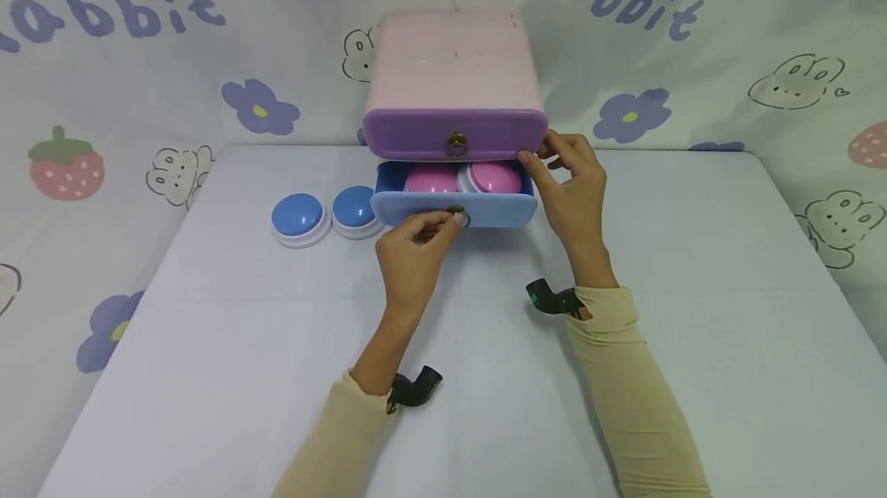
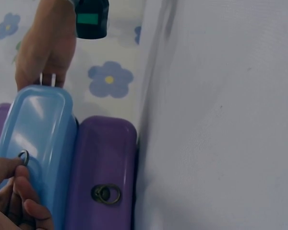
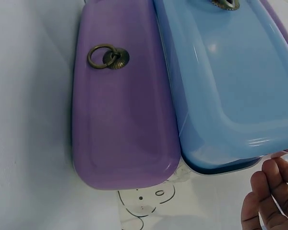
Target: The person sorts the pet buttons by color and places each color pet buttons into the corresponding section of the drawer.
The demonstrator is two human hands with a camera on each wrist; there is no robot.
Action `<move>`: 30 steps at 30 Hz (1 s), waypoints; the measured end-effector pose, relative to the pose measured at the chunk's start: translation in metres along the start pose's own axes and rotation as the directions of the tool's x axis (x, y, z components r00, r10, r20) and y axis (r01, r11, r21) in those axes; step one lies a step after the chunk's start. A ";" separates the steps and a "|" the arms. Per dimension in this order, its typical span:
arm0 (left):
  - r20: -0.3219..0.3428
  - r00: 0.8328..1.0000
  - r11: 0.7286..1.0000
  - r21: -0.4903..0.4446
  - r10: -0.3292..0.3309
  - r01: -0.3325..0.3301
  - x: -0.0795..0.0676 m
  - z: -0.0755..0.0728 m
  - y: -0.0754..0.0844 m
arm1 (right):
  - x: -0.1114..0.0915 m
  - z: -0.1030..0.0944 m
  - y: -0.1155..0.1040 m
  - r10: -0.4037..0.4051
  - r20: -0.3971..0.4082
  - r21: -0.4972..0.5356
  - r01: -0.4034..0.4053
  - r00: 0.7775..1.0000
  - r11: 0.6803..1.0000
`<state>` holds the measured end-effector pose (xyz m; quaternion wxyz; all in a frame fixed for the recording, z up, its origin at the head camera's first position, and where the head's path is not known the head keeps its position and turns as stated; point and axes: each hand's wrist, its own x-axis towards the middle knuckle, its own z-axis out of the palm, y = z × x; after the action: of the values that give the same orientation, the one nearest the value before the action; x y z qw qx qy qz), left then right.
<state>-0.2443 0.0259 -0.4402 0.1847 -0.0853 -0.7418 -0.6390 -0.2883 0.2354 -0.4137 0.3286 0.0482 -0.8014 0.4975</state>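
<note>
A pink drawer cabinet [image 1: 453,59] stands at the back of the table, its upper purple drawer [image 1: 405,134] pushed in. Below it the light blue drawer [image 1: 502,211] sticks partway out, with two pink-domed push buttons [image 1: 495,177] on white bases inside. My left hand [image 1: 412,263] pinches the small brass ring pull [image 1: 466,218] on the blue front between thumb and finger. At the cabinet's right edge, my right hand [image 1: 574,194] grips the corner, thumb in front and fingers along the side. Another purple drawer [image 3: 125,120] with a brass ring shows beside the blue one in both wrist views.
Two blue-domed push buttons [image 1: 298,215] on white bases sit left of the cabinet, the nearer one close to the blue drawer. The white table [image 1: 693,313] meets a printed cloth [image 1: 624,44] behind. Black wrist cameras [image 1: 550,298] jut from both sleeves.
</note>
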 end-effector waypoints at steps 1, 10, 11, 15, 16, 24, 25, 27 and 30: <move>0.001 1.000 1.000 0.001 0.000 0.000 0.001 0.000 -0.001 | 0.000 0.000 0.000 0.005 0.001 -0.003 -0.005 1.000 1.000; -0.008 1.000 1.000 0.006 0.019 -0.019 0.007 0.004 -0.004 | 0.001 -0.001 0.001 0.015 0.012 0.001 -0.015 1.000 1.000; -0.009 1.000 1.000 0.007 0.023 -0.023 0.008 0.004 -0.004 | 0.001 -0.001 0.001 0.013 0.011 0.007 -0.013 1.000 1.000; -0.010 0.999 0.999 0.006 0.033 -0.033 0.012 0.005 -0.006 | 0.002 0.000 0.001 0.016 0.010 0.019 -0.016 1.000 1.000; -0.010 0.999 0.999 0.007 0.034 -0.034 0.013 0.005 -0.006 | 0.002 0.000 0.002 0.015 0.009 0.022 -0.015 1.000 1.000; -0.010 0.999 0.999 0.013 0.034 -0.034 0.020 0.008 -0.009 | 0.003 0.000 0.002 0.000 0.003 0.034 0.000 1.000 0.999; -0.009 0.999 0.999 0.010 0.032 -0.032 0.020 0.008 -0.010 | 0.003 0.000 0.002 0.002 0.003 0.032 -0.002 1.000 0.999; -0.009 1.000 1.000 0.002 0.030 -0.030 0.022 0.009 -0.011 | 0.003 0.000 0.001 0.006 0.005 0.032 -0.006 1.000 0.999; -0.014 0.999 0.999 -0.011 0.037 -0.037 0.024 0.011 -0.011 | 0.002 0.000 0.002 0.006 0.007 0.043 -0.006 1.000 0.999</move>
<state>-0.2723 0.0317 -0.4422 0.2012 -0.0954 -0.7352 -0.6402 -0.2909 0.2365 -0.4140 0.3233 0.0546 -0.7918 0.5153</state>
